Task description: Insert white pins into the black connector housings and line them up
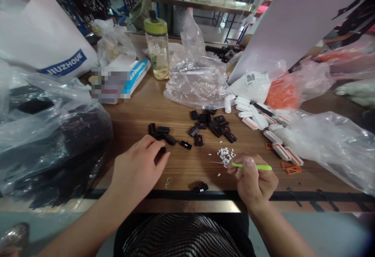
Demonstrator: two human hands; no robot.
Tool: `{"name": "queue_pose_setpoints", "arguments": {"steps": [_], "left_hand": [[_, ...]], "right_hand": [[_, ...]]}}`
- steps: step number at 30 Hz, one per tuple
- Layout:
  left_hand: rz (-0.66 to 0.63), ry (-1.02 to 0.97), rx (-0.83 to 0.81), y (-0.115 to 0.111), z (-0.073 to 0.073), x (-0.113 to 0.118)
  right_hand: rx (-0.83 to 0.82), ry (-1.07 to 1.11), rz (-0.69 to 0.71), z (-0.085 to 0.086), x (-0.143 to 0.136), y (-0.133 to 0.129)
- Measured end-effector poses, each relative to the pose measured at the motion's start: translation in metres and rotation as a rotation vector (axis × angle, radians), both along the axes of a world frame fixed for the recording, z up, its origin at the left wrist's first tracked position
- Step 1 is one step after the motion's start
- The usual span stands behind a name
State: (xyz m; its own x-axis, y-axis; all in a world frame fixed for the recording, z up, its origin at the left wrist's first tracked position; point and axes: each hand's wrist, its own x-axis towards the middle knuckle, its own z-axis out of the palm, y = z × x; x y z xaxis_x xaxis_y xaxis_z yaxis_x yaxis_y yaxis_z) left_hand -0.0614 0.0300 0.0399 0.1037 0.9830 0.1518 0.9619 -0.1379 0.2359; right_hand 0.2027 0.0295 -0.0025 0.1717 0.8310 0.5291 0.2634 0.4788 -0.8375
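Fingers, right hand point(254, 181): closed on a green pick point(265, 167), pen-fashion, probably for fine control; its thin tip points left.
Fingers, left hand point(136, 169): curled beside the left group of black blocks point(163, 129); whether they grip one, I cannot tell.
Pegs point(224, 154): white, loosely heaped at centre right by the pick, presumably for easy reach.
Other black blocks point(198, 140): clustered around the centre, perhaps to keep them apart from the left group.
Lone block point(200, 188): bottom centre, near the front edge of the counter point(181, 171), between the hands; two white dots show on it.
White blocks point(250, 123): right of centre, some with orange strips; orange frames point(293, 169) lie below them.
Big label: "JIUZHOUE", as far as it reads, white on blue, on the white sack point(55, 26), upper left.
Other print: upside-down letters on the blue-and-white box point(137, 73), not surely readable; a square code on the white bag point(252, 89), upper right.
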Motion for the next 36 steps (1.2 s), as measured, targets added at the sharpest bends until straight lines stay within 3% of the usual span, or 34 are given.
{"name": "queue_pose_setpoints", "arguments": {"steps": [4,6,12,16,23,36], "left_hand": [[-0.453,-0.294,-0.152,-0.025,-0.01,0.027],[-0.533,-0.317,-0.216,-0.031,-0.019,0.043],[-0.484,-0.327,-0.19,-0.01,-0.032,0.056],[-0.44,-0.465,-0.169,0.004,-0.037,0.054],[-0.423,-0.602,-0.139,0.001,-0.047,0.054],[-0.411,-0.589,-0.158,0.001,-0.047,0.053]], "right_hand": [[0.03,0.021,0.027,-0.001,-0.001,-0.002],[0.023,0.019,0.024,-0.003,0.0,-0.003],[-0.028,0.032,0.004,-0.003,0.002,-0.004],[-0.107,-0.123,0.019,0.002,-0.001,-0.005],[-0.115,-0.268,0.099,0.008,-0.006,-0.006],[-0.132,-0.365,0.078,0.007,-0.007,-0.006]]}}
